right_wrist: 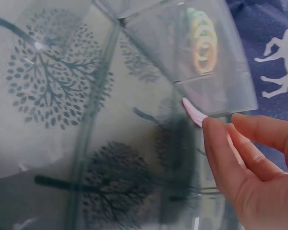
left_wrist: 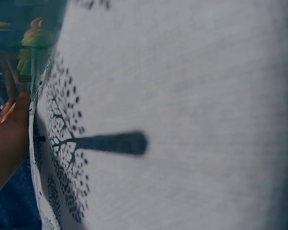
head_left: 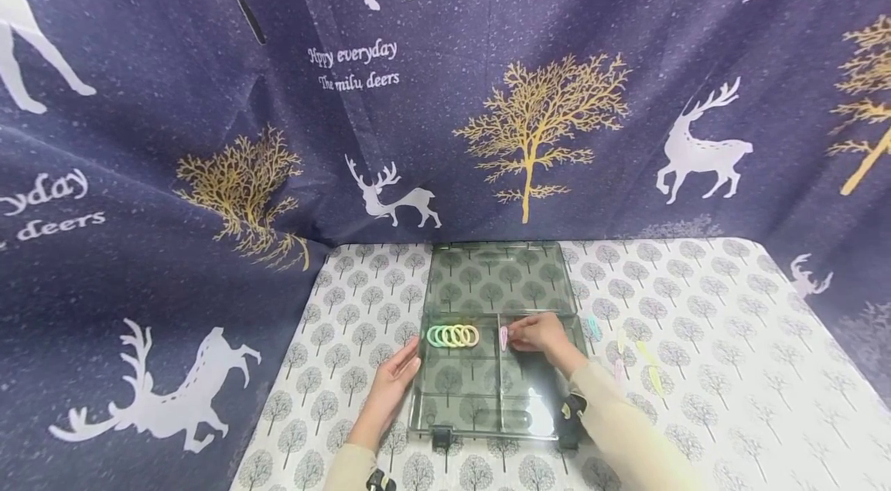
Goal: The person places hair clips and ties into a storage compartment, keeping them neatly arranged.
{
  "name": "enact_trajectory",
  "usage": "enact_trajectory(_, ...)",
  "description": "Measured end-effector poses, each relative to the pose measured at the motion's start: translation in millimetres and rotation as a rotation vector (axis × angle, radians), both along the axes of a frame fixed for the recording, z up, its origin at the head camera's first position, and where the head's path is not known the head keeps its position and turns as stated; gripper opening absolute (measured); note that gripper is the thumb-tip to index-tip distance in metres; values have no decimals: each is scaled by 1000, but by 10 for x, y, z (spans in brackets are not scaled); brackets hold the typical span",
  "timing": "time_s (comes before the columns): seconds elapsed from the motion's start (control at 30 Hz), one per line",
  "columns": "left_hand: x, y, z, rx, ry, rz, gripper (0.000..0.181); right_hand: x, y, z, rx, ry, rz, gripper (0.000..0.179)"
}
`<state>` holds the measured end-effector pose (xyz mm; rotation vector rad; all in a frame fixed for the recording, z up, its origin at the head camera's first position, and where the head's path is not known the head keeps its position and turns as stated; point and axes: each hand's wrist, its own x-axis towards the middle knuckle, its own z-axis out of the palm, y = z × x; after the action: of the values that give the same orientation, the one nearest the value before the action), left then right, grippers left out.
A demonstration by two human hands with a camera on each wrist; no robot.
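Observation:
A see-through grey-green plastic box (head_left: pixel 499 390) lies on the table with its lid (head_left: pixel 497 278) laid back. My right hand (head_left: pixel 541 334) pinches a pink hair clip (right_wrist: pixel 194 113) over the upper part of the right side, close to the long divider. Against the box's left wall rests my left hand (head_left: pixel 394 381), its fingers fairly straight. A row of overlapping pastel rings (head_left: pixel 454 335), green through yellow to peach, lies in the top left compartment. In the left wrist view, only part of the left hand (left_wrist: pixel 9 129) shows.
Right of the box lie more hair clips: a teal one (head_left: pixel 593 325), a pink one (head_left: pixel 619 369) and several yellowish ones (head_left: pixel 655 380). Two dark latches (head_left: pixel 442 437) stick out at the box's front edge. A dark blue deer-print cloth (head_left: pixel 431 127) hangs behind the table.

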<state>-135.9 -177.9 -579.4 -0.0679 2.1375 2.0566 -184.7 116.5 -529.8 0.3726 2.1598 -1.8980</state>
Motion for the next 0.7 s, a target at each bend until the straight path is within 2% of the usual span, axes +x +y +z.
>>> enact_trajectory(0.17,17,8,8,4,-7,-6,50,30,160,94,23,31,51,20)
enact_trajectory(0.3,21,8,15,7,-17,-4,50,17,342,159,23,65,79,30)
enact_trajectory(0.47,7,-1,8,16,-18,-6,50,48,612,293,77,124,111,39)
enact_trajectory(0.7,14,-5,18,16,-22,-8,50,71,1020,342,130,185,47,42)
